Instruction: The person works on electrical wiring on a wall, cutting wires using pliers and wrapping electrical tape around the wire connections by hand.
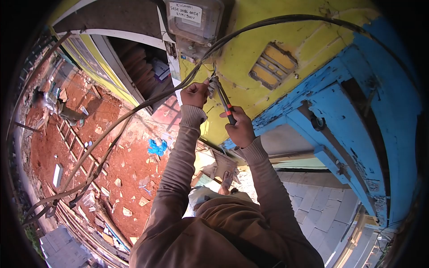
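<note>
My right hand (241, 128) is wrapped round the black and red grip of a hammer (224, 100), its shaft slanting up and left along the yellow wall. The metal head rests close to the wall, just right of my left hand (195, 94). That hand is closed, thumb and forefinger pressed together beside the hammer head; what they pinch is too small or hidden to name. Dark cables (196, 67) pass right above and behind my left hand, below an electric meter box (195, 20) with a handwritten label.
A vent opening (273, 65) is set in the yellow wall. Blue peeling woodwork (339, 125) stands at right, over grey roof sheets (313, 205). Lower left, red soil (129, 178) carries rubble, a bamboo ladder (73, 147) and a blue plastic scrap (157, 147). A blurred person (51, 100) is far left.
</note>
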Demonstrator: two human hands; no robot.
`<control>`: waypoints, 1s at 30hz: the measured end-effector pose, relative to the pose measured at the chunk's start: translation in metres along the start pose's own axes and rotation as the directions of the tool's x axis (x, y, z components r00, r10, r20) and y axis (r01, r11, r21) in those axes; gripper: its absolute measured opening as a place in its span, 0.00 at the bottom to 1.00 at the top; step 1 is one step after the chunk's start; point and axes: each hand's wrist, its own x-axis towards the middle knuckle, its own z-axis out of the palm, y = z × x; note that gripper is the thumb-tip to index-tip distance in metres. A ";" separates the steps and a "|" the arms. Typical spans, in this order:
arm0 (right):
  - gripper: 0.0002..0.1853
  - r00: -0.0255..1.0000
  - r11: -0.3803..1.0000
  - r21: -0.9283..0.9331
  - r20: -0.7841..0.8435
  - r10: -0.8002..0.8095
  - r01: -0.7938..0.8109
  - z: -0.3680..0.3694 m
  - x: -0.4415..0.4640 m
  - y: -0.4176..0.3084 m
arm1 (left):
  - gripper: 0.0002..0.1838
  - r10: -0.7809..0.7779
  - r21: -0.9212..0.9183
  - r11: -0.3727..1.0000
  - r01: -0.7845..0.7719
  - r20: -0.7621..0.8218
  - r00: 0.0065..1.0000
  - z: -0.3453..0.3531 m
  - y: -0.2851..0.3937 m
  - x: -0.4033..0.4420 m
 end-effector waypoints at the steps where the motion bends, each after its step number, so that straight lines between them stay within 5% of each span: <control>1: 0.23 1.000 0.998 -0.054 -0.007 -0.013 0.012 0.000 0.000 -0.002 | 0.13 0.000 0.002 1.000 0.000 0.000 1.000 -0.001 0.000 0.000; 2: 0.23 1.000 0.999 -0.052 -0.007 -0.011 0.011 0.001 -0.002 -0.004 | 0.13 0.005 -0.003 1.000 -0.005 0.008 1.000 -0.001 -0.001 0.000; 4: 0.26 0.997 0.821 -0.568 -0.070 0.019 -0.056 0.001 -0.005 -0.029 | 0.13 0.010 -0.006 1.000 -0.010 0.022 1.000 0.001 -0.001 0.000; 7: 0.31 0.987 0.707 -0.703 -0.151 -0.052 -0.071 0.005 -0.009 -0.040 | 0.13 -0.009 -0.013 1.000 0.009 -0.011 1.000 0.003 0.003 -0.004; 17: 0.32 0.991 0.779 -0.614 -0.047 0.124 -0.127 0.003 -0.009 -0.037 | 0.15 -0.009 -0.022 1.000 0.009 0.021 1.000 0.001 0.006 -0.004; 30: 0.27 0.971 0.620 -0.780 -0.202 -0.127 -0.081 0.004 -0.009 -0.036 | 0.14 0.007 -0.019 1.000 -0.007 0.030 1.000 -0.001 0.004 0.000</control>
